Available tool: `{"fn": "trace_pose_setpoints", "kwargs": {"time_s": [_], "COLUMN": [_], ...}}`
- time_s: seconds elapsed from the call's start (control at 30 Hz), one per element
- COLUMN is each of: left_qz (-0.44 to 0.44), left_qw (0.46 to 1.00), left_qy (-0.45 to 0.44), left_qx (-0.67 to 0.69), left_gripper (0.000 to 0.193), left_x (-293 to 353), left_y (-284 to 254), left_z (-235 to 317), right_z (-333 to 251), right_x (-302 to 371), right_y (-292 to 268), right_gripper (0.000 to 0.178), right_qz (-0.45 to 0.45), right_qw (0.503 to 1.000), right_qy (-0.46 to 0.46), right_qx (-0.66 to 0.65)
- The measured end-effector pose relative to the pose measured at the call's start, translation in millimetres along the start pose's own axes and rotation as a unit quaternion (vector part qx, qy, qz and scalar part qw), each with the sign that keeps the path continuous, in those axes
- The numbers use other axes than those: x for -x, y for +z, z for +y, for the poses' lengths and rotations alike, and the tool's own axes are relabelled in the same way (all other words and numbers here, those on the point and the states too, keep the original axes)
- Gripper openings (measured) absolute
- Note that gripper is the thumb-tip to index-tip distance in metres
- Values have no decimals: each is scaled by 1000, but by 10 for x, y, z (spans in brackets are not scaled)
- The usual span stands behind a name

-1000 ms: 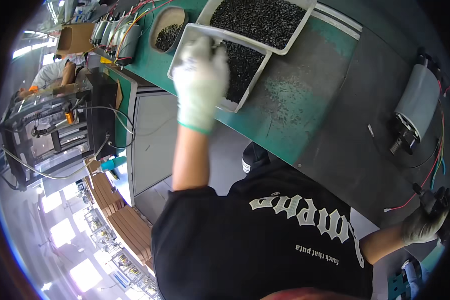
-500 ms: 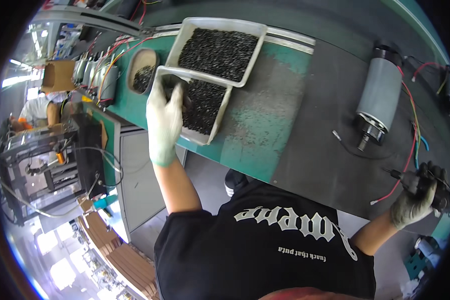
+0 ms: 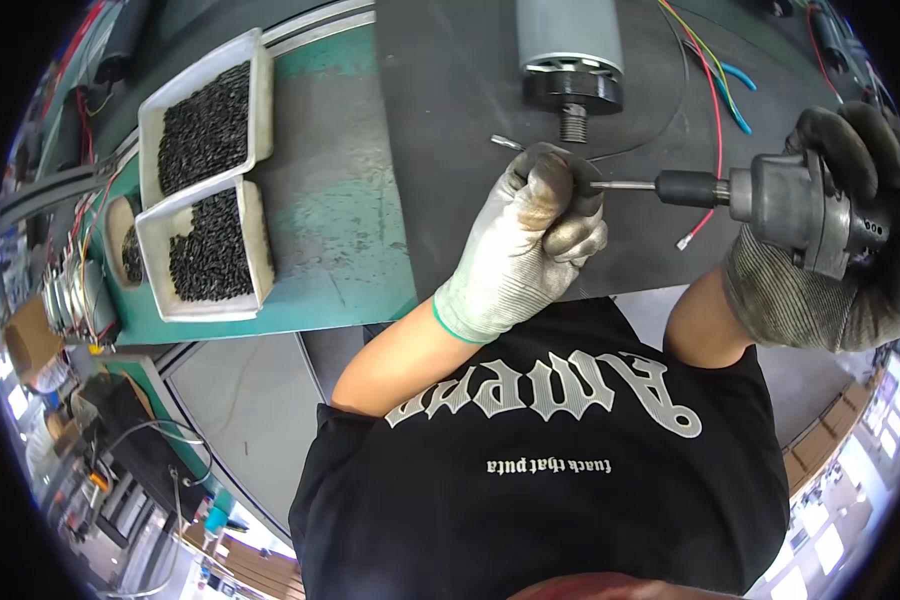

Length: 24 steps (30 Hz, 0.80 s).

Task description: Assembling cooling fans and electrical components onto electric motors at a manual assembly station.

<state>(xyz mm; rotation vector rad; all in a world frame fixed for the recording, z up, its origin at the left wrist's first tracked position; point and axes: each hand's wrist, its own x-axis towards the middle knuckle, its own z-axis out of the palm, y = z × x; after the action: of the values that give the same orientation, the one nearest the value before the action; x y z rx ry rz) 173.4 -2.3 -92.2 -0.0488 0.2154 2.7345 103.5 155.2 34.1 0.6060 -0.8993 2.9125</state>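
Note:
My right hand [image 3: 820,270], in a grey-stained glove, is wrapped round a dark power screwdriver [image 3: 785,210] held level, its slim bit pointing left. At the bit's tip, my gloved left hand [image 3: 530,225] is closed with its fingertips pinched together. Whatever sits between those fingers is hidden by the glove. Just beyond the left hand lies a grey cylindrical motor [image 3: 570,40] with a black end ring and a threaded shaft facing me. Two white trays full of small black screws, the farther tray [image 3: 262,100] and the nearer tray [image 3: 260,240], stand on the left.
A small oval dish [image 3: 118,215] with a few black pieces sits left of the trays. Red and yellow-green wires [image 3: 718,130] and blue-handled pliers [image 3: 738,75] lie right of the motor. More motors [image 3: 75,290] stand at the far left. The bench's front edge runs before me.
My left hand has left the nearer screw tray and come right to the screwdriver's tip. My right hand has raised the screwdriver and brought it inward. The view has shifted to the right.

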Motion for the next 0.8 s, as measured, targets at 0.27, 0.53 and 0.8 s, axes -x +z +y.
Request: {"fn": "trace_pose_setpoints", "kwargs": {"time_s": [0.27,0.53,0.8], "left_qz": [122,265,178], "left_qw": [971,957,983], "left_qy": [38,-120,-33], "left_qx": [-200,-14,-10], "left_gripper": [41,42,23], "left_x": [46,-76,-301], "left_y": [155,140,3], "left_z": [-67,-77,21], "right_z": [-69,238,425], "right_x": [66,61,-133], "right_y": [-67,-95,-364], "right_gripper": [31,29,32], "right_qz": [22,-1,-57], "right_qw": [1000,995,960], "right_qy": [2,66,-109], "right_qx": [17,-73,253]}}
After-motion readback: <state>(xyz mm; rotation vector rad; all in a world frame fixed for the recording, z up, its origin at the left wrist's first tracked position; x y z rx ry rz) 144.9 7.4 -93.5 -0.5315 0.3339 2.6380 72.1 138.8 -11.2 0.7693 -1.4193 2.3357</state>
